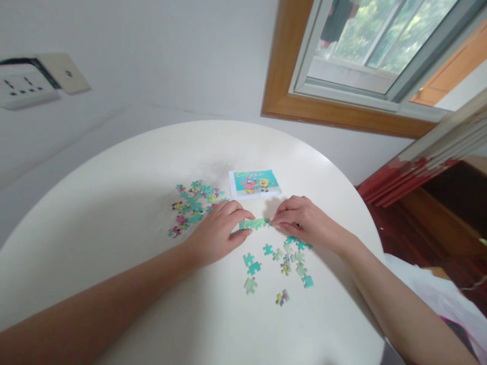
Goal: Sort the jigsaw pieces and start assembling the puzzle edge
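Note:
A short strip of joined puzzle pieces, teal with yellow-green markings, lies on the white round table. My left hand grips its left end between thumb and fingers. At the strip's right end, my right hand pinches a small puzzle piece, mostly covered by the fingertips; whether it is locked into the strip I cannot tell. Just beyond the hands is a reference picture of cartoon characters on a teal background. Loose teal and pale green pieces are scattered below my right hand.
Left of the picture, a heap of mixed puzzle pieces spreads partly behind my left hand. One multicoloured piece lies nearer to me. A wall with a socket and a wood-framed window border the table's far side.

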Demonstrator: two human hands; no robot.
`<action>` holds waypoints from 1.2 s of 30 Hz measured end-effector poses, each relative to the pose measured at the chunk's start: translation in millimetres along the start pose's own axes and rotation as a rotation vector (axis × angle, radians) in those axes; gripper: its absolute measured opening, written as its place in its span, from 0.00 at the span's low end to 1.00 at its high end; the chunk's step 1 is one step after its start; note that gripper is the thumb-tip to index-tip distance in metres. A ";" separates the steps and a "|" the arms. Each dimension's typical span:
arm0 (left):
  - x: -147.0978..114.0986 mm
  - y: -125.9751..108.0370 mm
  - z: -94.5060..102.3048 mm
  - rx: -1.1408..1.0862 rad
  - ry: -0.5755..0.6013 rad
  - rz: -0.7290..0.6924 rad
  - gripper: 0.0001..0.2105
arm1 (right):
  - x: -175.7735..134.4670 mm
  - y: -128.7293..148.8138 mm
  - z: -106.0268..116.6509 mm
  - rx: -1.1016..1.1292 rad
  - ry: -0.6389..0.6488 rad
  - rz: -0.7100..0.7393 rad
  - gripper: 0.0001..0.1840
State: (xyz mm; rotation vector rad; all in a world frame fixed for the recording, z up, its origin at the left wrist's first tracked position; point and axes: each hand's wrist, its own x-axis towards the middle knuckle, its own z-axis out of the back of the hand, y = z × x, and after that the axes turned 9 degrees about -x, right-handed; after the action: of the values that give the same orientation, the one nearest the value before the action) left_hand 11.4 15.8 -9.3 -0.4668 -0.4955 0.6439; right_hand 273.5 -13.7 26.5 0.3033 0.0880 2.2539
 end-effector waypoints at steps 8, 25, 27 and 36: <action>0.4 0.2 -0.3 -0.001 0.006 -0.004 0.10 | 0.0 -0.4 4.6 0.068 -0.010 -0.016 0.12; 1.1 3.9 -1.7 0.000 -0.006 -0.026 0.10 | -19.1 -33.0 21.6 0.140 0.052 -0.419 0.15; 1.3 3.9 -1.7 0.001 -0.009 -0.034 0.09 | -21.3 -34.3 24.0 0.139 0.072 -0.439 0.14; 0.9 5.3 -2.1 0.000 -0.004 -0.028 0.10 | -27.5 -37.2 30.8 0.198 0.176 -0.389 0.14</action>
State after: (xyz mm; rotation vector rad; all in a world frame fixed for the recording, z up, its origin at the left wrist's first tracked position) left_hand 10.8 19.6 -13.6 -0.4577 -0.5051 0.6182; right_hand 325.9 -11.9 44.9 0.1733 0.4279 1.8820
